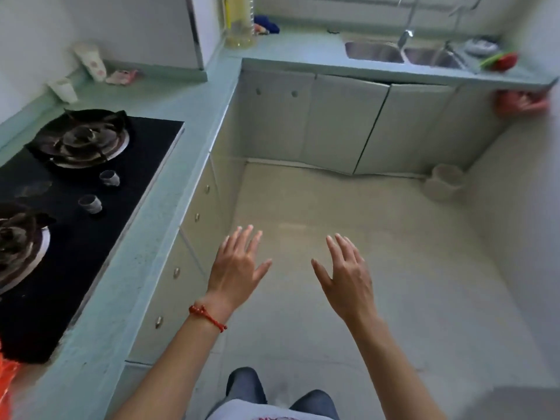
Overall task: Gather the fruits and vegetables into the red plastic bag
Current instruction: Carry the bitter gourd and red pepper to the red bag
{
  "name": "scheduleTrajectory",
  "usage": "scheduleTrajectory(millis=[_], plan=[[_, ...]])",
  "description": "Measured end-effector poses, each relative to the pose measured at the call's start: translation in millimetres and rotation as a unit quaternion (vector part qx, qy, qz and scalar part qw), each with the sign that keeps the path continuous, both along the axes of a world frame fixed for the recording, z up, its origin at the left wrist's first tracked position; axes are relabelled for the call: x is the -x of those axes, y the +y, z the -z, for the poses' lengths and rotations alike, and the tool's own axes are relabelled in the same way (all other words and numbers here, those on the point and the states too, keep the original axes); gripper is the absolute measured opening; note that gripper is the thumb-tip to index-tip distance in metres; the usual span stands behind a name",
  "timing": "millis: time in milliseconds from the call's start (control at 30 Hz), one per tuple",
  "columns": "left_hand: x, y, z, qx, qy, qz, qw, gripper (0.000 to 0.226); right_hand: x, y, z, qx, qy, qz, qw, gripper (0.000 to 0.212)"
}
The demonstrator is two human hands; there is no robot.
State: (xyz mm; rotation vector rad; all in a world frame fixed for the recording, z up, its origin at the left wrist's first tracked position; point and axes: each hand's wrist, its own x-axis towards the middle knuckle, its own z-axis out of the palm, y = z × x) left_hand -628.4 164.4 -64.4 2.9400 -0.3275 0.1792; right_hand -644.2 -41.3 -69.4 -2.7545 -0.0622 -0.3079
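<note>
My left hand [238, 268] and my right hand [345, 275] are held out over the kitchen floor, both empty with fingers spread. A red string bracelet circles my left wrist. Far off on the counter to the right of the sink lie red and green vegetables [500, 60], blurred. Something red and crumpled, maybe a plastic bag [521, 101], hangs below that counter's right end. An orange-red bit of plastic [7, 386] shows at the bottom left edge of the frame, on the counter beside the stove.
A black two-burner gas stove [81, 207] sits in the pale green counter [157, 183] on my left. A double sink [403, 53] with a tap is at the back right. A bottle of oil [241, 22] stands in the corner. A pale bin [445, 181] is on the floor.
</note>
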Motion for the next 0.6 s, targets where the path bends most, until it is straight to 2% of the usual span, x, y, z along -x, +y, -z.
scheduleTrajectory(millis=[333,600], plan=[[-48,-101,3,0.0,-0.026,0.159,0.987,0.052,21,-93,-2,0.011,0.01,0.15,0.989,0.057],[-110,-150,8,0.003,0.007,0.248,0.969,0.053,2,-135,0,0.014,0.037,0.263,0.964,0.065]])
